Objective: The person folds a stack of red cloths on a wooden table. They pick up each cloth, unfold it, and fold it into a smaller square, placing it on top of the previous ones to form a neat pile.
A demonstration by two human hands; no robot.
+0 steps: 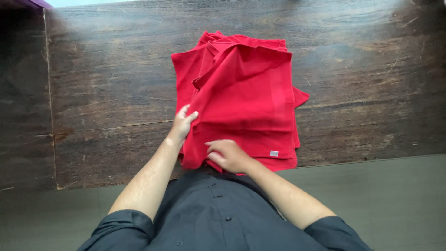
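The red cloth lies by the tabletop's near edge, long way pointing away from me. My left hand pinches its left side; my right hand, fingers curled, grips the near edge.

The small grey tag on the red cloth was too small to tell more. The left hand hid the cloth's left edge; the right hand covered part of its near hem. The dark wooden surface ran beyond the picture's edges.
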